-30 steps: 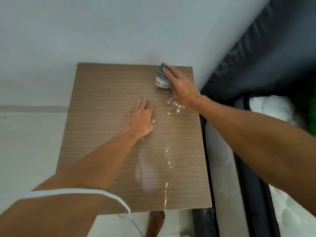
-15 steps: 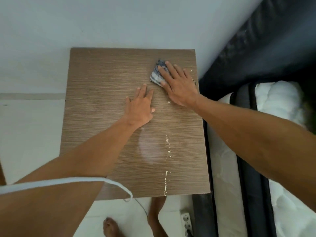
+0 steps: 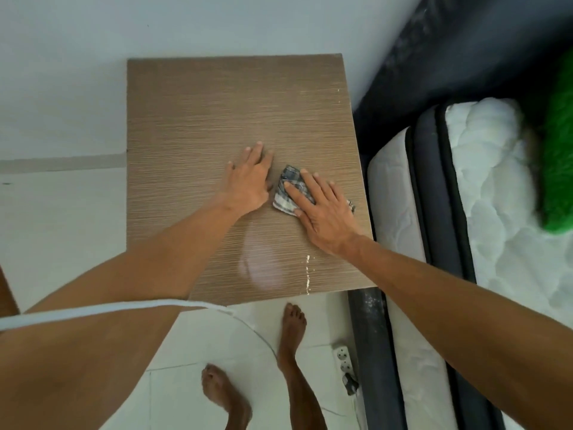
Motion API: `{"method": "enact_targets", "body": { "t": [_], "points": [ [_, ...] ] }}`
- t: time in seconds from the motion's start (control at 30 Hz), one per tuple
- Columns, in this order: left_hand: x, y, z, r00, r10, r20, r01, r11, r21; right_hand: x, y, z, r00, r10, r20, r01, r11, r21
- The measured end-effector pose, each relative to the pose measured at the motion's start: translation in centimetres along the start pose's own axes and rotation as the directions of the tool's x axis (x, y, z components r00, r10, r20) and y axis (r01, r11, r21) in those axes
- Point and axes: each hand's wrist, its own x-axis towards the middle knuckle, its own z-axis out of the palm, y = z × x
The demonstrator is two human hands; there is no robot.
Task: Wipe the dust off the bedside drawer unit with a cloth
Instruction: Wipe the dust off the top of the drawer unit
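Note:
The brown wood-grain top of the bedside drawer unit fills the middle of the view. My right hand presses flat on a crumpled blue-and-white checked cloth at the right side of the top. My left hand lies flat on the wood just left of the cloth, fingers apart and holding nothing. A thin line of white dust runs to the front edge below my right wrist. A few specks sit near the far right edge.
A white mattress on a dark bed frame stands close against the unit's right side, with something green on it. A white wall is behind. My bare feet stand on white floor tiles beside a power strip.
My right hand has dragged the cloth from the far right corner toward the front, ending beside my left hand. The dust patch near the back right is gone. My left hand stayed put.

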Motion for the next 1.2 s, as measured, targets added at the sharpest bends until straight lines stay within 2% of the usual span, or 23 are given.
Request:
{"method": "enact_targets", "body": {
  "t": [0.17, 0.3, 0.37, 0.43, 0.5, 0.57, 0.67, 0.73, 0.97, 1.2],
  "points": [
    [-2.4, 0.4, 0.9, 1.000, 0.017, 0.000, -0.017, 1.000, 0.019, -6.0, -3.7, 2.0, 0.996, -0.060, -0.063, 0.063, 0.996, 0.058],
    [-3.1, 0.6, 1.5, 1.000, 0.024, -0.013, -0.024, 1.000, 0.010, -9.5, -5.4, 2.5, 0.984, -0.180, -0.005, 0.179, 0.977, 0.115],
    [-3.1, 0.6, 1.6, 1.000, 0.026, -0.016, -0.026, 1.000, -0.001, -9.5, -5.2, 1.7, 0.973, -0.231, -0.028, 0.232, 0.960, 0.158],
    [-2.8, 0.4, 1.6, 0.999, 0.029, -0.018, -0.029, 1.000, -0.004, -8.1, -4.1, 0.6, 0.975, -0.188, -0.120, 0.211, 0.952, 0.221],
    [-2.7, 0.3, 1.7, 0.999, 0.033, -0.027, -0.033, 0.999, 0.001, -5.4, -2.2, -0.7, 0.973, -0.075, -0.219, 0.138, 0.948, 0.287],
    [-2.6, 0.3, 1.7, 0.999, 0.031, -0.030, -0.032, 0.999, -0.009, -2.4, -0.2, -1.8, 0.980, 0.029, -0.195, 0.039, 0.942, 0.333],
    [-2.4, 0.3, 1.8, 0.999, 0.021, -0.028, -0.021, 1.000, -0.019, -0.4, 1.5, -1.0, 0.991, 0.129, 0.034, -0.133, 0.965, 0.225],
    [-2.5, 0.4, 1.8, 0.999, 0.021, -0.032, -0.022, 1.000, -0.011, -1.4, 1.1, 0.4, 0.988, 0.147, 0.050, -0.153, 0.975, 0.162],
    [-3.4, 0.5, 2.2, 0.998, 0.049, -0.050, -0.048, 0.998, 0.027, -9.1, -3.5, 3.0, 0.998, -0.047, -0.030, 0.050, 0.994, 0.098],
    [-5.0, 1.2, 2.6, 0.998, 0.050, -0.028, -0.049, 0.998, 0.040, -14.5, -7.2, 4.4, 0.986, -0.164, -0.018, 0.165, 0.984, 0.072]
  ]
}}
